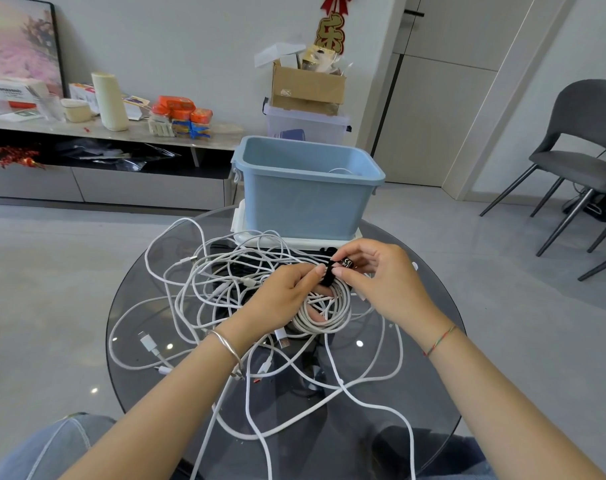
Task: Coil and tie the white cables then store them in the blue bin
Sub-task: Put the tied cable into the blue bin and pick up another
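Leave loose cables (190,299) aside. Keep left hand (281,296) curled through white coil (329,318) (held over glass table (139,393), blue bin (294,202) just behind), loops flat; draw black strap (327,276) snug, pinched in right hand (381,275), press shut.

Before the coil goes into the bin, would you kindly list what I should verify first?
1. Grip on the coiled cable by the left hand: ok.
2. Fastening of the black tie, pinched by the right hand: cannot tell.
3. The blue bin upright and open: ok.
4. Coil free of the loose cables: cannot tell.
5. Every cable coiled: not ok, many lie tangled on the glass table.
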Motion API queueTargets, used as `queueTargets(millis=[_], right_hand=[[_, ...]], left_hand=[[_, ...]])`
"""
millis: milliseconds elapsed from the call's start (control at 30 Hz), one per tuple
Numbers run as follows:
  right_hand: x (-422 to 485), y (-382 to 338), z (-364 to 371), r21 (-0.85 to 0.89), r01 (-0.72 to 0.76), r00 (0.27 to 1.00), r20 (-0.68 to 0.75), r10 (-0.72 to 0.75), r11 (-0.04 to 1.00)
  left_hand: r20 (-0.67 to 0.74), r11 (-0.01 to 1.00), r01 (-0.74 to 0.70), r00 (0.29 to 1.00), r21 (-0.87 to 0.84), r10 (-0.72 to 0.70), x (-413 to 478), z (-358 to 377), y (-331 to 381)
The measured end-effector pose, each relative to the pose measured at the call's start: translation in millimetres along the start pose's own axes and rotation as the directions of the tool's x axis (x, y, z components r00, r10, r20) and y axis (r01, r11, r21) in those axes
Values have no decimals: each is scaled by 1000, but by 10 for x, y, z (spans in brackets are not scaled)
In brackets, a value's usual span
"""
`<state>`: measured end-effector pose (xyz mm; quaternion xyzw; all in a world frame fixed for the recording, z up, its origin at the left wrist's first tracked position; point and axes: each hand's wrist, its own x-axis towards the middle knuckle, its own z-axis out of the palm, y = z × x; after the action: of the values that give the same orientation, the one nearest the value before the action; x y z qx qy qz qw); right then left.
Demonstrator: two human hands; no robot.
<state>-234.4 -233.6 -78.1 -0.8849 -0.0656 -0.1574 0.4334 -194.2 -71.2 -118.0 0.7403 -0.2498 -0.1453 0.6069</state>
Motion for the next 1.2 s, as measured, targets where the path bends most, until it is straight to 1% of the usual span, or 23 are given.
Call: queueTargets(millis=[100, 200, 300, 400, 467, 533, 633, 700, 767, 800, 867, 1000, 1100, 1200], right_hand=[[4, -6, 22, 25, -25, 1000, -12, 25, 999], [7, -11, 20, 39, -32, 999, 12, 32, 999], [9, -15, -3, 11, -48, 997, 69, 47, 999], [15, -16, -41, 14, -10, 992, 126, 9, 1000], [18, -15, -40, 39, 17, 995, 94, -20, 999], [18, -8, -5, -24, 46, 999, 3, -46, 999], [2, 0, 45, -180, 147, 979, -116, -170, 973], [5, 1, 53, -310, 257, 931, -175, -321, 915], [5, -9, 67, -431, 332, 868, -210, -450, 840], [-4, -18, 89, -444, 355, 848, -217, -483, 823], [-35, -24, 156, -396, 407, 830, -217, -514, 823], [-71, 18, 298, -323, 444, 838, -181, -515, 836], [-79, 60, 327, -359, 477, 816, -158, -555, 803], [-76, 69, 340, -408, 510, 791, -124, -599, 758]], left_hand=[[-3, 1000, -9, 1000, 24, 9, 1, -18, -11], [-2, 999, -15, 1000, 44, 15, -5, -28, -20], [-9, 998, -9, 1000, 55, 9, -26, -10, -14], [-33, 1000, 8, 999, 24, -7, -21, 10, -25], [-48, 1000, 11, 999, 24, -10, -13, 14, -30], [-58, 1000, 10, 998, 22, -8, -8, 21, -38], [-84, 1000, 21, 996, 16, -20, 0, 29, -52], [-109, 1000, 8, 994, 10, -7, 19, 23, -68], [-141, 1000, -26, 990, -7, 24, 37, 13, -71], [-160, 999, -47, 986, -8, 45, 42, 7, -73], [-203, 996, -85, 975, 19, 87, 67, -15, -85], [-240, 996, -82, 968, -34, 72, 61, -63, -81], [-227, 995, -59, 973, -85, 38, 62, -85, -57], [-179, 991, -12, 984, -131, -12, 53, -105, -40]])
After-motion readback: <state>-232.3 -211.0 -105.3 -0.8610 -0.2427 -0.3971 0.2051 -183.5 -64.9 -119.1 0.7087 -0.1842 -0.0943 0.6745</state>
